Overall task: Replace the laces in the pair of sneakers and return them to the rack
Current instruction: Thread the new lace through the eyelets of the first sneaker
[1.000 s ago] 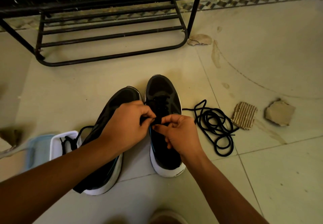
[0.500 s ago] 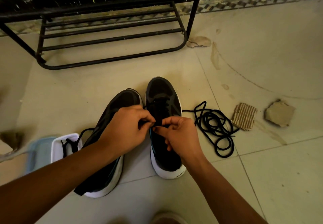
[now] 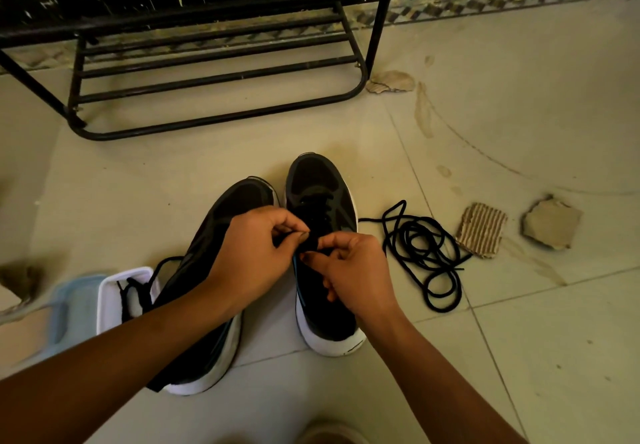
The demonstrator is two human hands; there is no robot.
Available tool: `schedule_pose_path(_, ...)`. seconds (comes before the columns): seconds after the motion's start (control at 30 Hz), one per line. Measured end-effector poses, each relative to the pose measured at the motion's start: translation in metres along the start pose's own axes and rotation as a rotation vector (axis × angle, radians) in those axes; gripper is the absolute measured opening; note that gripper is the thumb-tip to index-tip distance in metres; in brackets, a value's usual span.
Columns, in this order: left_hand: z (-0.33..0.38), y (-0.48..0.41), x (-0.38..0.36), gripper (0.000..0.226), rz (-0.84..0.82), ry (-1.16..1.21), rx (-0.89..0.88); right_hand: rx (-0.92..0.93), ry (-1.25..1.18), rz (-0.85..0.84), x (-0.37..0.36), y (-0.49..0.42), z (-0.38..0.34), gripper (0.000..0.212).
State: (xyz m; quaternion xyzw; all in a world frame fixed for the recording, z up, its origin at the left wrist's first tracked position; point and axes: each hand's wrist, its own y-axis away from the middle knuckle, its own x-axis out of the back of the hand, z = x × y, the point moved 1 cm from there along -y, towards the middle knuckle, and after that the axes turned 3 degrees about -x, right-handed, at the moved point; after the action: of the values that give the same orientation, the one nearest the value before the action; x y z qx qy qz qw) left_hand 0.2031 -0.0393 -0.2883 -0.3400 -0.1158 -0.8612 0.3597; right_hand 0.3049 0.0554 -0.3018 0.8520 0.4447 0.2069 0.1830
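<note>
Two black sneakers with white soles stand side by side on the floor, toes toward the rack. Over the right sneaker (image 3: 320,191) both hands meet at its lacing. My left hand (image 3: 254,258) pinches a black lace between thumb and fingertips. My right hand (image 3: 353,272) pinches the lace just below it, fingers curled. The left sneaker (image 3: 221,229) lies partly under my left forearm. A loose black lace (image 3: 420,253) is coiled on the tiles to the right of the shoes. The black metal shoe rack (image 3: 214,80) stands behind them.
A white box (image 3: 110,291) holding a black lace sits left of the sneakers, with a pale blue lid (image 3: 71,312) beside it. Corrugated cardboard (image 3: 481,229) and torn scraps (image 3: 550,224) lie on the tiles to the right. Another scrap (image 3: 391,81) lies by the rack's leg.
The view has dipped slightly, so everything sits a little lower in the frame. Both hands stay pinched at the right sneaker's lacing, with small finger movements only.
</note>
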Motion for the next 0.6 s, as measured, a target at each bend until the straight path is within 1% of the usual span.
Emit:
schedule_pose_path(0.07, -0.001, 0.002, -0.001, 0.012, -0.01, 0.001, -0.008, -0.002, -0.006, 0.004, 0.0, 0.0, 0.0, 0.004)
schedule_pose_path(0.23, -0.001, 0.007, -0.005, 0.014, 0.024, 0.027, 0.032, 0.0, 0.008, 0.003, 0.0, -0.001, 0.0, 0.007)
schedule_pose_path(0.33, -0.002, 0.004, -0.004, 0.018, 0.062, 0.083, 0.124, -0.023, 0.016, -0.021, 0.0, 0.0, 0.0, 0.009)
schedule_pose_path(0.4, -0.003, 0.0, -0.003, 0.02, 0.058, 0.113, 0.158, -0.05, 0.006, -0.038, 0.001, 0.001, 0.0, 0.014)
schedule_pose_path(0.47, -0.002, -0.001, -0.003, 0.015, 0.023, 0.096, 0.13, -0.036, 0.037, -0.02, 0.002, 0.003, 0.0, 0.022)
schedule_pose_path(0.5, 0.0, -0.001, -0.003, 0.012, 0.004, 0.085, 0.108, 0.01, 0.113, 0.011, 0.002, 0.005, 0.0, 0.026)
schedule_pose_path(0.6, 0.005, 0.003, -0.006, 0.012, -0.034, 0.087, 0.051, 0.233, 0.56, 0.135, 0.003, 0.012, 0.0, 0.027)
